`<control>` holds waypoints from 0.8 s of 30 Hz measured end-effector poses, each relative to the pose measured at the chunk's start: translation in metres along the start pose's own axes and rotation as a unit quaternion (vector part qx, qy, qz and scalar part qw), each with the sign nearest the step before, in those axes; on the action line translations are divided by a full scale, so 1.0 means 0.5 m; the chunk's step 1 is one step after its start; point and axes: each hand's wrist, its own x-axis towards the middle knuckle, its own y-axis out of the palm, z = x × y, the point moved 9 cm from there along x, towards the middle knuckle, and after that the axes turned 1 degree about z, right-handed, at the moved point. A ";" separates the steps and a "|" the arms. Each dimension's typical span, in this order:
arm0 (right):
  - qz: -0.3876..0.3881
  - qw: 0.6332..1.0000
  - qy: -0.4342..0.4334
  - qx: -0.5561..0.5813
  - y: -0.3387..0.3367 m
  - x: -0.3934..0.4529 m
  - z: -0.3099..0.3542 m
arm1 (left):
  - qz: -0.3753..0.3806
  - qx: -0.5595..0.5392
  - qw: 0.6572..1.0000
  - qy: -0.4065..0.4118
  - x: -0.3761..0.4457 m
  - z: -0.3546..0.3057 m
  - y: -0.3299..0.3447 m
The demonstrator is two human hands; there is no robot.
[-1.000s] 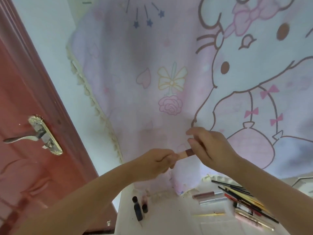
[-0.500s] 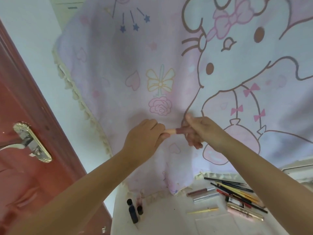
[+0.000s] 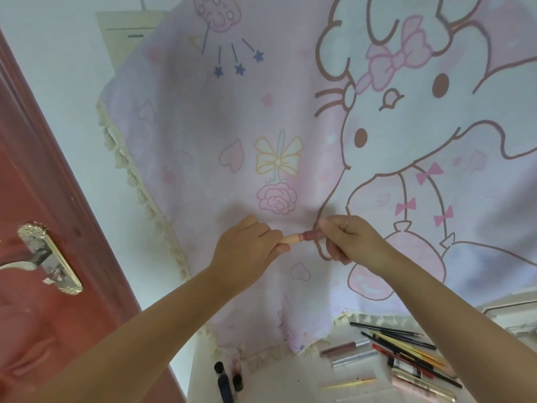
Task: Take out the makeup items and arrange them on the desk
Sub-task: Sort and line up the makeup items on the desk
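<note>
Both hands have risen from near the desk to mid-frame: left hand pinches the peach body of a lip-gloss tube, right hand its mauve cap, still joined. Probably checking it before laying it beside the pencils.

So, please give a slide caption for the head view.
Left hand and right hand hold a small makeup tube above the desk.
</note>
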 end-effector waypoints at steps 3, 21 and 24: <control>0.007 0.996 -0.014 0.090 -0.001 -0.003 -0.007 | 0.006 -0.002 1.000 0.007 -0.004 0.003 0.005; 0.034 0.989 0.005 0.142 0.013 0.007 -0.015 | -0.007 -0.048 0.999 -0.013 -0.033 0.025 0.030; 0.024 0.991 0.011 0.131 0.020 0.007 -0.014 | 0.019 -0.052 0.998 -0.013 -0.041 0.024 0.038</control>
